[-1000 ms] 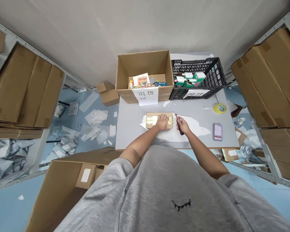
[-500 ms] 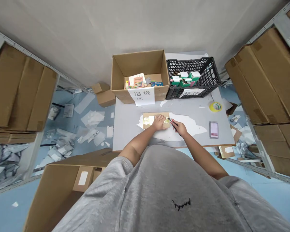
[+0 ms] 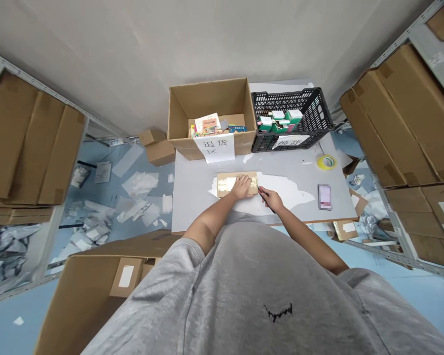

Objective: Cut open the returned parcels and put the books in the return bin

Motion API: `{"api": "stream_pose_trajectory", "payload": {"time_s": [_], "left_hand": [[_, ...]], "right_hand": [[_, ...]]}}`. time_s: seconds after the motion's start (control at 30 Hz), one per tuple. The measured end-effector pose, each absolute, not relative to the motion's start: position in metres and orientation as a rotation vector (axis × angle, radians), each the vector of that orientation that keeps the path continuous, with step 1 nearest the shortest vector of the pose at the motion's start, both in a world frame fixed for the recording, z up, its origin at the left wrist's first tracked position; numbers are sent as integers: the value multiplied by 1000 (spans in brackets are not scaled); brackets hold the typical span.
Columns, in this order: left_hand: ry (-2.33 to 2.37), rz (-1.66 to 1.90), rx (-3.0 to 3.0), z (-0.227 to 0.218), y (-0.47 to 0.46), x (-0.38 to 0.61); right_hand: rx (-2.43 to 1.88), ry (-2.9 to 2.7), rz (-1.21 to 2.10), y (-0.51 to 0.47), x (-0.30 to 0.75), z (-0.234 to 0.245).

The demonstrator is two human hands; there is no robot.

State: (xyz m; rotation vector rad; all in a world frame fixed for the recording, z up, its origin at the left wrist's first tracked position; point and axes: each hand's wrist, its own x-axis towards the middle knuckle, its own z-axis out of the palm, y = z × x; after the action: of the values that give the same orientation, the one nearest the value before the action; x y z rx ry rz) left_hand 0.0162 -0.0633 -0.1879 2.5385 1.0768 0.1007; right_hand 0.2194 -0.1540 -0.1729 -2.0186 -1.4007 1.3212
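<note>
A small cardboard box (image 3: pixel 224 176) with shiny tape and a white label lies on the grey-white table. My left hand (image 3: pixel 241 187) presses on the box near its right end, fingers bent over it and holding it in place. In my right hand (image 3: pixel 272 199) is a slim black utility knife (image 3: pixel 262 192), its fingers closed round the handle. The knife's tip is at the right end of the box; the blade itself is too small to make out. Torn white sheeting (image 3: pixel 292 193) lies under and beside the box.
Behind stand an open carton (image 3: pixel 210 88) with books and a black plastic crate (image 3: pixel 292 140) with green-and-white boxes. Yellow tape (image 3: pixel 326 162) and a phone (image 3: pixel 324 197) lie at right. A large open carton (image 3: pixel 77 296) stands at lower left. Shelved cartons flank the table (image 3: pixel 192 212).
My right hand has shifted slightly, and the knife's tip has moved down along the right end of the box. My left hand stays on the box. The camera view has shifted a little.
</note>
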Motion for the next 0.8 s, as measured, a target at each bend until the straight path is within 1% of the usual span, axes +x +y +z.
{"api": "stream_pose_trajectory", "payload": {"time_s": [0.17, 0.27, 0.4, 0.5, 0.57, 0.63, 0.7, 0.8], "left_hand": [[1065, 145, 2545, -185, -56, 8], [1082, 5, 2568, -179, -44, -7], [1140, -168, 2573, -170, -35, -18], [1466, -141, 2431, -165, -42, -13], [1808, -174, 2169, -162, -44, -8], [2053, -297, 1839, -159, -39, -5], [2128, -426, 1611, -156, -28, -7], [2150, -510, 1488, -155, -10, -19]], "right_hand": [[-2112, -1364, 1189, -170, 226, -175], [-2175, -1377, 1137, -166, 220, -173], [-2220, -1378, 1145, -151, 200, -172], [-2227, -1366, 1097, -139, 188, -174], [-2208, -1390, 1026, -132, 182, -176], [-2183, -1402, 1012, -126, 177, -179], [-2161, -1402, 1051, -123, 172, -180], [-2113, -1447, 1085, -122, 162, -181]]}}
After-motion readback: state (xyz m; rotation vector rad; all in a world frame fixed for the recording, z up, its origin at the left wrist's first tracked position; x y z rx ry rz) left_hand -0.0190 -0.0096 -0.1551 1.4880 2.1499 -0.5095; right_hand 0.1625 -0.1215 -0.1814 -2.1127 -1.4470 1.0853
